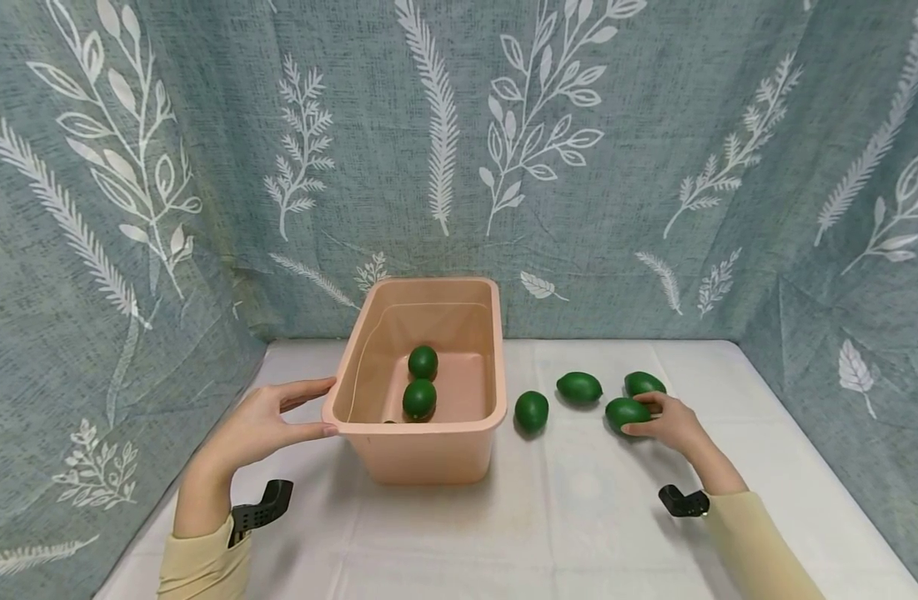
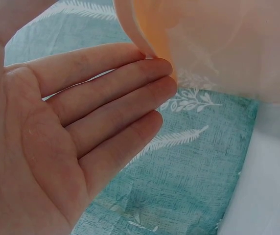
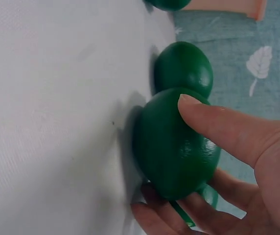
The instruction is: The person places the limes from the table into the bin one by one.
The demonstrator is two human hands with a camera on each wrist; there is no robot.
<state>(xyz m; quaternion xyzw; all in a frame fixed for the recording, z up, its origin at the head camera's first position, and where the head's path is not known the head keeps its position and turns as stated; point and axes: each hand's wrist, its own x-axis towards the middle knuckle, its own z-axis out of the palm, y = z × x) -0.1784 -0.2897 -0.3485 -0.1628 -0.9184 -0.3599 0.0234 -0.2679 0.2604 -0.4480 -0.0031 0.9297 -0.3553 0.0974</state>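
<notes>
A pink plastic bin (image 1: 428,458) stands left of centre, with two green limes (image 1: 419,400) visible inside and a dark sliver showing behind its near rim. My left hand (image 1: 259,425) is at the bin's left side; its long fingers (image 2: 115,105) are nearly straight, fingertips right at the rim. Over on the right, my right hand (image 1: 676,425) holds a lime (image 3: 174,142) between the thumb on top and the fingers underneath. Just behind that lime sits another lime (image 1: 644,382), partly hidden by the held one and the fingers.
Between the bin and my right hand, two more limes (image 1: 531,412) (image 1: 579,387) lie on the white tablecloth (image 1: 579,533). A blue-green curtain (image 1: 398,208) with white leaf prints hangs behind the table and along both sides.
</notes>
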